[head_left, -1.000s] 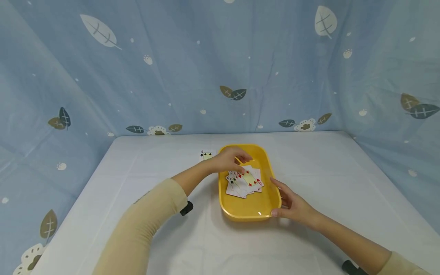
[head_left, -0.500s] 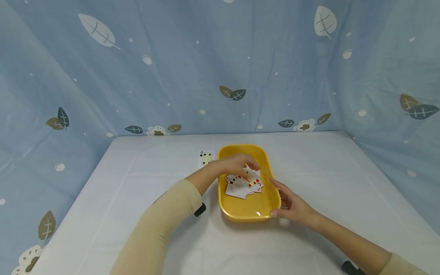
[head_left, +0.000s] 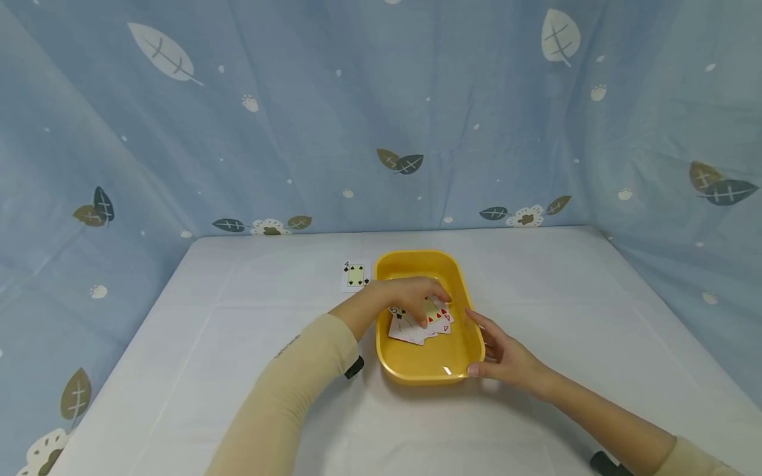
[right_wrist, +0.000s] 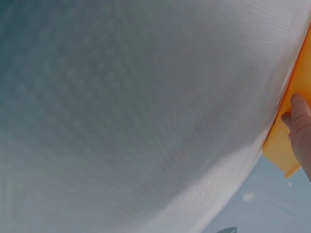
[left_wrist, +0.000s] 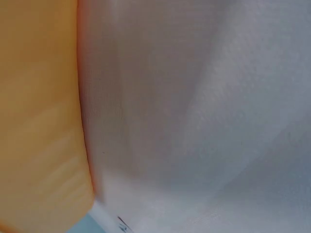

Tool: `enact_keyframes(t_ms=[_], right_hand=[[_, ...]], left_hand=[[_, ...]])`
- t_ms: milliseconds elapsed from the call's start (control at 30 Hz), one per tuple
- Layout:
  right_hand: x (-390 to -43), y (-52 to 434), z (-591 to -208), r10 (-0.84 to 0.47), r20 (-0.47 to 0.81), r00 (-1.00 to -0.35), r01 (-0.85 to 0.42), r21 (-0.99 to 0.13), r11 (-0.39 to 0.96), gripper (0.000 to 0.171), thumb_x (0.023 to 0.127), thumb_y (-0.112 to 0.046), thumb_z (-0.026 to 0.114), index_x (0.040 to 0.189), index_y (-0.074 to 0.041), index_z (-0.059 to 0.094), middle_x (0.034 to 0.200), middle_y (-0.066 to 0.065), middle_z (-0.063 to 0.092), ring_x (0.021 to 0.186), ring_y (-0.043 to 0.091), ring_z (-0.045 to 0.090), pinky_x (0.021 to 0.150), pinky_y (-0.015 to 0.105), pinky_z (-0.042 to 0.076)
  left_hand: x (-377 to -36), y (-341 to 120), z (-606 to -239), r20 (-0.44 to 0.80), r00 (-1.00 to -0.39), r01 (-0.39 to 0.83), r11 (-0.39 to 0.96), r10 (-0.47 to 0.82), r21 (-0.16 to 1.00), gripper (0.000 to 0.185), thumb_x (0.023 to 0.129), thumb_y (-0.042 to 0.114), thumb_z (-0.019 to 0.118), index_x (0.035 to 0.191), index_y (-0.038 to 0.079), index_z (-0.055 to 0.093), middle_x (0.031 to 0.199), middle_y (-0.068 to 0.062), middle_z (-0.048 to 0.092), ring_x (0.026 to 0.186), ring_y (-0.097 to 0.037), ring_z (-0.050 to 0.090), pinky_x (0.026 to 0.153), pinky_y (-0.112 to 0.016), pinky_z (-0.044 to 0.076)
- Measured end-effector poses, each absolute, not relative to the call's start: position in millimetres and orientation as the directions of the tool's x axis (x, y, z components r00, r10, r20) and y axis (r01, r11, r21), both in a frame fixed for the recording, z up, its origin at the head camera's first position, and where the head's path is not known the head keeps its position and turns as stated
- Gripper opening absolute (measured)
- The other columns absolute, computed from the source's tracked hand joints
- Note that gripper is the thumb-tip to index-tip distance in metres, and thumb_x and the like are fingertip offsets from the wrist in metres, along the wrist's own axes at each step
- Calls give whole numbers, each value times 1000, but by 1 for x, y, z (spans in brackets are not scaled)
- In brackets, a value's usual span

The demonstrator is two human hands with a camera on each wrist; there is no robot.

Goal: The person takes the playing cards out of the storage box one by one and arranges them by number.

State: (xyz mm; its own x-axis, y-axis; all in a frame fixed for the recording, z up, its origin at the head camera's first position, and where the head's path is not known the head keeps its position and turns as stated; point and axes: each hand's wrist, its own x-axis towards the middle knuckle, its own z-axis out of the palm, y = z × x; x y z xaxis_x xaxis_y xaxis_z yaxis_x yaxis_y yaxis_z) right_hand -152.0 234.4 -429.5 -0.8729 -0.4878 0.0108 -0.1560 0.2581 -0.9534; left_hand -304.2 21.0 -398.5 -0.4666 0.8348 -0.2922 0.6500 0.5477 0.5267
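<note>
Several playing cards (head_left: 411, 332) lie overlapping, face up, in a yellow plastic tray (head_left: 417, 363). Over them, inside the tray, my left hand (head_left: 407, 294) reaches down with thumb and fingers apart, fingertips right at the red-suited top card; its palm side is hidden. My right hand (head_left: 506, 356) holds the tray's near right corner, thumb at the rim and fingers along the side. In the right wrist view, fingers of that hand (right_wrist: 302, 128) lie against the yellow wall. A black four card (head_left: 356, 272) lies face up left of the tray, partly behind my left wrist.
A white cloth (head_left: 238, 344) covers the table. Blue leaf-patterned fabric (head_left: 333, 119) hangs behind it and at both sides. Black wrist devices (head_left: 354, 367) show below my forearms. In the left wrist view, the tray's outer wall (left_wrist: 39, 111) fills the left side.
My left hand has moved right and toward me over the cards, uncovering more of the black four card. My right hand and the tray have stayed nearly still.
</note>
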Motion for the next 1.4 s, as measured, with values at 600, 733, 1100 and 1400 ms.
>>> enact_keyframes(t_ms=[600,733,1100,1400], right_hand=[[-152,234,-426,-499,3,-867,-156,-951,267,89,85,-9,70,150,0,9,143,41,22,118,56,44,87,30,52],[-153,234,-427,-495,5,-869,-162,-948,274,89,85,-9,70,149,0,9,144,41,21,118,57,44,87,31,52],[-152,234,-427,-493,14,-870,-167,-948,269,89,84,-8,70,148,4,9,142,43,23,118,57,43,87,30,52],[-151,234,-426,-479,-11,-878,-144,-947,286,90,84,-9,70,150,1,10,145,40,21,119,55,44,87,31,52]], left_hand=[[-297,22,-400,-324,-498,726,591,804,352,62,64,39,86,118,28,57,108,7,49,100,-10,44,89,-22,40],[-296,21,-403,-340,-497,677,601,799,425,57,64,33,88,111,24,56,106,6,47,96,-10,46,88,-19,41],[-300,11,-396,-282,-472,602,539,835,589,45,82,7,72,121,21,56,122,6,55,108,-9,47,100,-23,38],[-306,8,-392,-190,-515,575,501,836,647,33,83,6,71,112,18,61,115,6,58,105,-11,50,97,-23,42]])
